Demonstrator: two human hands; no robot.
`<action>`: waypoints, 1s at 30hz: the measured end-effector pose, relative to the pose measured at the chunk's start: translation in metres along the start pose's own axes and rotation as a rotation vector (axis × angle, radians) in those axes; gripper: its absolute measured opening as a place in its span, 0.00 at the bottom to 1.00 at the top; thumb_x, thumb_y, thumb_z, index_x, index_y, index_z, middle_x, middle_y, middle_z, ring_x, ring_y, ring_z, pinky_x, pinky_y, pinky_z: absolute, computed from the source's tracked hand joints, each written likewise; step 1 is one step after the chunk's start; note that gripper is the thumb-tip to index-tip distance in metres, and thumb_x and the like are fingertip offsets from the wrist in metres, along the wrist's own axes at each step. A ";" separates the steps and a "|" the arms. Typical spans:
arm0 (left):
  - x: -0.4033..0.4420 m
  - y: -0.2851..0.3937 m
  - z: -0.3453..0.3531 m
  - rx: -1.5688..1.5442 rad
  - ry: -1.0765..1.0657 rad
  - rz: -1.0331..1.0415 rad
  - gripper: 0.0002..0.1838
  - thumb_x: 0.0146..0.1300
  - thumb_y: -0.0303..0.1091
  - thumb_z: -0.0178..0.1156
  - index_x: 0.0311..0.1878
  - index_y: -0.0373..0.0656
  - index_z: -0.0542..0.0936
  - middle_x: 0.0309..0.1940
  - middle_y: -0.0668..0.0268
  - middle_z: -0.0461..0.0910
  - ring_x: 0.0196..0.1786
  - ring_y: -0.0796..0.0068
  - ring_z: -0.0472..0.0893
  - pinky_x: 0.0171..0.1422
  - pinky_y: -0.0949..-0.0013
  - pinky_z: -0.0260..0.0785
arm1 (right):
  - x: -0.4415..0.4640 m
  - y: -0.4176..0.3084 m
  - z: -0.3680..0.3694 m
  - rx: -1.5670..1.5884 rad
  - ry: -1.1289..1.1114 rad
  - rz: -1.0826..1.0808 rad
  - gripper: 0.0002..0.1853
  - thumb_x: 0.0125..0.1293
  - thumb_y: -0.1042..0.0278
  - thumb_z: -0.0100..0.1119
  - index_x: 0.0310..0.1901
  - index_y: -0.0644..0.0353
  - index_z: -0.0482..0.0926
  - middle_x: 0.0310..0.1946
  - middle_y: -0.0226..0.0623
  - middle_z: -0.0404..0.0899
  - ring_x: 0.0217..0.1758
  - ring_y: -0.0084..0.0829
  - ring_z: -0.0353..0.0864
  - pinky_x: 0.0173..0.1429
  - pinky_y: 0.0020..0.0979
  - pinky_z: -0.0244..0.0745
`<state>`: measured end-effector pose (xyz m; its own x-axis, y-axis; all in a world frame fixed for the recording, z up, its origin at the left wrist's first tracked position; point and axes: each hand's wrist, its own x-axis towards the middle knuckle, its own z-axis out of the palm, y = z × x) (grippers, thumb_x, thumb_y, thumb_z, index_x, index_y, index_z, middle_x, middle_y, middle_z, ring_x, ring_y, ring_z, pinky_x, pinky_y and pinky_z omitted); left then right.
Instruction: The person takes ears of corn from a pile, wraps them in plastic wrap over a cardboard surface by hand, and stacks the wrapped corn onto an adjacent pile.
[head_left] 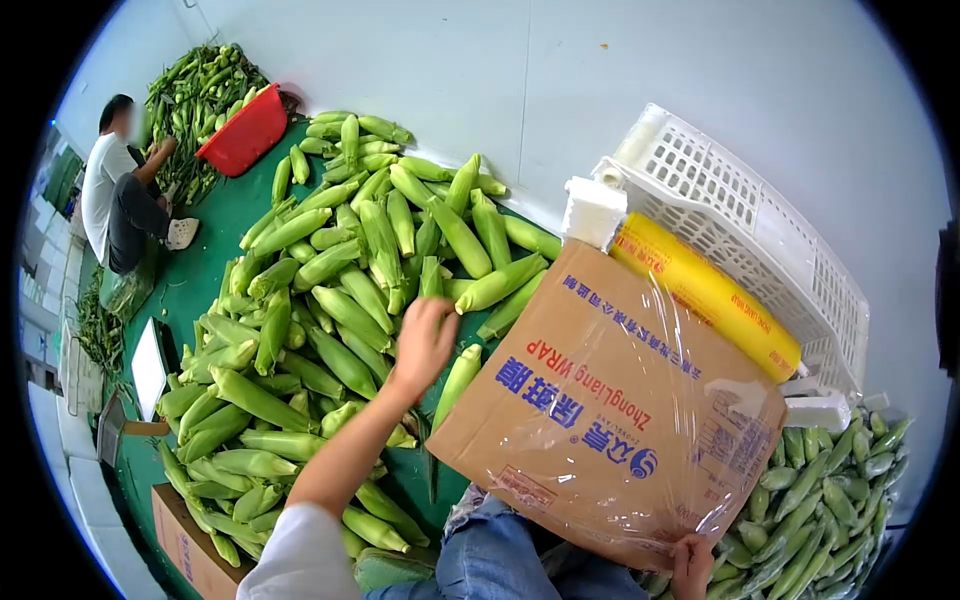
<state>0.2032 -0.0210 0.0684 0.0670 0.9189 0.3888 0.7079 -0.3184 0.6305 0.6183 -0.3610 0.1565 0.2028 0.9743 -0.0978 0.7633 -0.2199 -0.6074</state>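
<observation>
My left hand point(427, 343) reaches over a large pile of green corn cobs in husks point(340, 330). Its fingers are at the lower end of an upright cob point(431, 278), and the fingertips are partly hidden. At the bottom right, my right hand point(692, 562) is at the lower edge of a cardboard box point(610, 400) with clear film lying over its top; its fingers are closed at the film and box edge. A yellow film roll point(705, 295) lies along the far side of the box, beside white foam blocks point(594, 212).
White perforated crates point(740, 200) stand behind the roll. Wrapped corn point(810, 510) is heaped at the lower right. A person point(120, 190) squats at the far left near a red basket point(245, 132). Another carton point(190, 545) sits at the lower left.
</observation>
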 end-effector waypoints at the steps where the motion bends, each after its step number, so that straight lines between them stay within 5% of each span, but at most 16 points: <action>1: 0.022 -0.023 0.033 0.099 -0.059 0.018 0.15 0.62 0.35 0.61 0.50 0.40 0.77 0.49 0.50 0.75 0.55 0.50 0.74 0.57 0.53 0.68 | -0.001 0.007 0.002 -0.024 0.008 -0.011 0.06 0.73 0.70 0.50 0.40 0.62 0.74 0.31 0.38 0.75 0.33 0.34 0.75 0.40 0.31 0.72; 3: 0.050 -0.055 0.102 0.381 -0.308 -0.133 0.35 0.59 0.47 0.66 0.69 0.56 0.66 0.61 0.49 0.69 0.65 0.46 0.67 0.64 0.50 0.67 | -0.002 0.010 0.005 -0.028 0.012 -0.005 0.06 0.73 0.70 0.50 0.40 0.62 0.75 0.31 0.38 0.75 0.33 0.34 0.75 0.40 0.31 0.72; 6: 0.067 -0.071 0.132 0.482 -0.723 -0.247 0.42 0.58 0.53 0.64 0.74 0.61 0.57 0.61 0.52 0.69 0.62 0.47 0.72 0.59 0.49 0.71 | -0.002 0.003 0.003 -0.009 0.050 0.057 0.05 0.71 0.71 0.52 0.39 0.62 0.75 0.30 0.39 0.76 0.32 0.35 0.76 0.39 0.32 0.72; 9: 0.046 -0.094 0.124 0.157 -0.517 -0.367 0.39 0.62 0.45 0.63 0.73 0.49 0.58 0.58 0.51 0.75 0.51 0.53 0.80 0.54 0.54 0.74 | 0.000 -0.021 0.002 0.035 0.062 0.184 0.03 0.67 0.74 0.53 0.36 0.64 0.74 0.28 0.41 0.77 0.31 0.35 0.78 0.39 0.31 0.72; 10: 0.027 -0.064 0.067 -0.376 -0.380 -0.657 0.37 0.65 0.44 0.60 0.73 0.44 0.57 0.60 0.55 0.74 0.49 0.61 0.81 0.50 0.60 0.75 | 0.000 -0.013 0.004 0.051 0.074 0.188 0.03 0.67 0.74 0.54 0.36 0.63 0.74 0.28 0.41 0.77 0.32 0.37 0.78 0.40 0.33 0.72; 11: 0.021 -0.026 0.021 -0.481 -0.373 -0.681 0.36 0.67 0.42 0.58 0.74 0.44 0.56 0.60 0.58 0.73 0.54 0.68 0.77 0.53 0.68 0.73 | -0.002 0.001 0.011 0.060 0.082 0.200 0.03 0.66 0.73 0.55 0.35 0.62 0.75 0.28 0.41 0.77 0.33 0.38 0.77 0.42 0.34 0.72; 14: -0.014 0.040 -0.053 -0.618 -0.221 -0.224 0.39 0.61 0.36 0.65 0.73 0.44 0.60 0.62 0.56 0.71 0.58 0.66 0.75 0.56 0.69 0.72 | -0.003 -0.020 0.007 0.133 0.085 0.266 0.03 0.66 0.71 0.56 0.35 0.61 0.75 0.30 0.40 0.78 0.36 0.44 0.76 0.47 0.41 0.69; 16: -0.017 0.104 -0.083 -0.238 -0.415 0.210 0.39 0.53 0.33 0.70 0.69 0.47 0.67 0.61 0.56 0.73 0.56 0.62 0.77 0.54 0.68 0.74 | -0.002 -0.019 0.008 0.079 0.096 0.206 0.03 0.66 0.71 0.55 0.36 0.61 0.75 0.30 0.40 0.78 0.36 0.45 0.76 0.46 0.41 0.70; 18: -0.023 0.179 -0.072 0.073 -0.457 0.652 0.34 0.50 0.34 0.69 0.64 0.50 0.74 0.57 0.58 0.75 0.54 0.60 0.79 0.53 0.66 0.75 | -0.001 -0.022 0.013 -0.024 0.133 0.142 0.03 0.66 0.71 0.55 0.36 0.61 0.75 0.30 0.41 0.78 0.36 0.45 0.76 0.45 0.40 0.70; 20: -0.039 0.208 -0.032 -0.079 -0.555 0.818 0.34 0.49 0.34 0.68 0.64 0.54 0.74 0.53 0.62 0.78 0.52 0.61 0.80 0.50 0.61 0.77 | -0.007 -0.034 0.011 -0.083 0.133 0.082 0.03 0.66 0.72 0.55 0.36 0.61 0.75 0.31 0.41 0.78 0.36 0.44 0.77 0.44 0.39 0.71; 22: -0.044 0.220 -0.005 -0.092 -0.688 0.898 0.33 0.50 0.36 0.68 0.64 0.54 0.74 0.53 0.65 0.78 0.50 0.62 0.81 0.49 0.61 0.77 | -0.013 -0.046 0.003 -0.100 0.075 0.038 0.03 0.66 0.73 0.56 0.37 0.62 0.75 0.31 0.41 0.79 0.38 0.40 0.79 0.44 0.37 0.72; 23: -0.045 0.227 0.003 -0.092 -0.763 0.933 0.33 0.51 0.37 0.67 0.63 0.55 0.74 0.53 0.67 0.78 0.49 0.63 0.81 0.48 0.61 0.77 | -0.018 -0.057 -0.011 0.434 -0.091 0.297 0.05 0.67 0.73 0.56 0.42 0.63 0.75 0.34 0.40 0.80 0.40 0.35 0.81 0.46 0.35 0.73; 26: -0.038 0.243 0.000 -0.028 -1.063 0.793 0.28 0.54 0.40 0.66 0.61 0.52 0.75 0.52 0.64 0.78 0.50 0.62 0.80 0.50 0.62 0.76 | 0.008 -0.068 -0.024 1.278 0.213 0.152 0.08 0.67 0.74 0.56 0.47 0.64 0.75 0.39 0.39 0.81 0.45 0.29 0.79 0.49 0.31 0.73; 30: -0.063 0.230 0.002 -0.163 -0.523 0.775 0.31 0.56 0.44 0.66 0.64 0.51 0.73 0.52 0.61 0.79 0.49 0.60 0.81 0.53 0.62 0.75 | 0.071 -0.076 0.031 0.050 0.381 -0.218 0.15 0.64 0.63 0.61 0.48 0.61 0.75 0.42 0.39 0.79 0.49 0.36 0.76 0.55 0.40 0.70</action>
<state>0.3633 -0.1514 0.1881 0.8114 0.4131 0.4135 0.2296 -0.8758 0.4245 0.5559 -0.2741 0.1714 0.2595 0.9081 0.3288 0.7845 0.0004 -0.6202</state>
